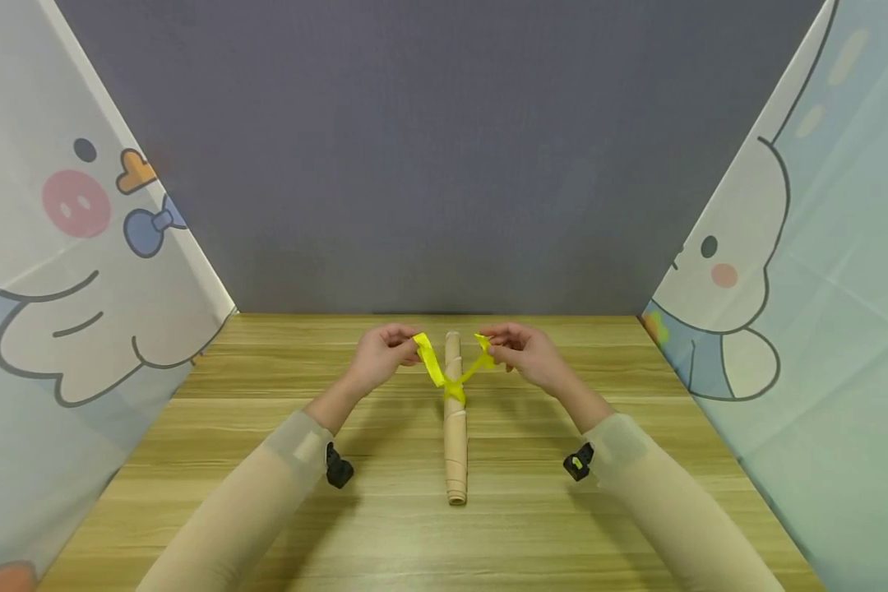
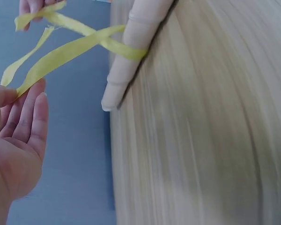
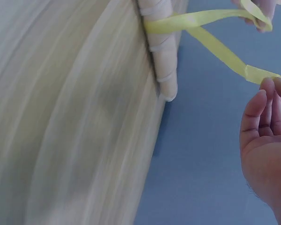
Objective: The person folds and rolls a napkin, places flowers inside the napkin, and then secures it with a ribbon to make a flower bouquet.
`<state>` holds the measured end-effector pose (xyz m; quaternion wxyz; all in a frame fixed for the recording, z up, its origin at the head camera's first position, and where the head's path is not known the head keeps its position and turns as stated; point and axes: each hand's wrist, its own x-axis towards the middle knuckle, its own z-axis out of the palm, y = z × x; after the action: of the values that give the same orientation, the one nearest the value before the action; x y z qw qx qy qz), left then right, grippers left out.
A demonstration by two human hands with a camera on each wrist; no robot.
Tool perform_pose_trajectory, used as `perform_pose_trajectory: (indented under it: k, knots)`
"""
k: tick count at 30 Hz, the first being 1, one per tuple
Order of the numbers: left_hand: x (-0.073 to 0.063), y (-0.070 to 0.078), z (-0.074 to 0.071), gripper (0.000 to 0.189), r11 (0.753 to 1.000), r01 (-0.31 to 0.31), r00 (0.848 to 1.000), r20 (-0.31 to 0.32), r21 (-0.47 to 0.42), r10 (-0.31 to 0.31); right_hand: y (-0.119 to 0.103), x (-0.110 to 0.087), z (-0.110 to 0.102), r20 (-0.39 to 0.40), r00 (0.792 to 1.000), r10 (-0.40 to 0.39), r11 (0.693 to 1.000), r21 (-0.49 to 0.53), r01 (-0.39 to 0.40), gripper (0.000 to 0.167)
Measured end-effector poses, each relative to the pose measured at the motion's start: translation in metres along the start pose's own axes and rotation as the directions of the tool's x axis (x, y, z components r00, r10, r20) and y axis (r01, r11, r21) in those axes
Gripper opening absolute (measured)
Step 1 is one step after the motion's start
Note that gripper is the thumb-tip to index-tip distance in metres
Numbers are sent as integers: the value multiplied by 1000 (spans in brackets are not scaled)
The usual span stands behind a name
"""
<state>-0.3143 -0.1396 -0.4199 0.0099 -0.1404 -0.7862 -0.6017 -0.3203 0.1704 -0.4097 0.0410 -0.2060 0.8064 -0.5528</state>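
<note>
A yellow ribbon (image 1: pixel 455 390) goes round a rolled-up tan sheet (image 1: pixel 455 452), which lies lengthwise on the table. The ribbon's two ends cross above the roll and spread apart. My left hand (image 1: pixel 381 355) pinches one end between thumb and forefinger, left of the roll. On the other side, my right hand (image 1: pixel 527 353) pinches the other end. In the left wrist view the ribbon (image 2: pixel 61 55) runs from the left fingertips to the roll (image 2: pixel 131 56). The right wrist view shows the ribbon (image 3: pixel 220 51) stretched from the roll (image 3: pixel 163 58) to the right thumb and fingers.
Under the roll is a wood-grain table (image 1: pixel 266 485). A dark grey panel (image 1: pixel 444 164) stands along its far edge. Cloth walls with cartoon figures (image 1: pixel 81 271) rise at both sides. Each wrist carries a small black camera (image 1: pixel 338 466).
</note>
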Motion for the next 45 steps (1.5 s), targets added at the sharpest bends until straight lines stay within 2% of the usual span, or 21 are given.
perform_pose_trajectory:
  k: [3,7,11,15,18,21,24,28,34,38,41,45]
  knots:
    - [-3,-6,-6,27,1000,14,1000,-5,-16,-14,8,-4,-5,-8,1000,8,1000,-11,-8,29]
    - [-6,-17,-15,28,996,72,997,-12,-55,-72,17,-9,-12,-25,999,24,1000,-17,-24,23]
    - [-9,-26,-22,30,986,128,991,-27,-105,-131,23,-13,-16,-35,999,38,999,-2,-38,22]
    - [-11,-31,-27,33,980,148,987,-38,-136,-154,28,-17,-18,-50,997,51,999,9,-50,24]
    - [-12,-33,-29,34,979,146,987,-45,-140,-154,31,-19,-19,-65,996,61,998,9,-60,24]
    - [-14,-35,-32,25,983,136,989,-49,-126,-143,33,-20,-20,-69,996,63,998,13,-63,24]
    - [-15,-35,-33,17,989,107,993,-38,-100,-111,35,-20,-20,-66,996,62,998,11,-62,25]
    - [-16,-35,-32,19,994,75,997,-20,-75,-77,35,-21,-20,-56,997,60,998,8,-60,26]
    - [-16,-34,-30,26,993,101,995,-8,-53,-102,33,-20,-19,-64,996,55,998,25,-54,25]
    - [-15,-35,-31,30,995,95,995,-5,-42,-95,34,-18,-20,-88,994,60,998,21,-58,25]
    - [-16,-38,-31,34,995,95,995,-19,-20,-96,35,-18,-21,-99,993,60,998,7,-60,26]
    - [-17,-42,-32,30,993,118,991,-58,11,-117,37,-19,-23,-110,991,76,997,0,-76,25]
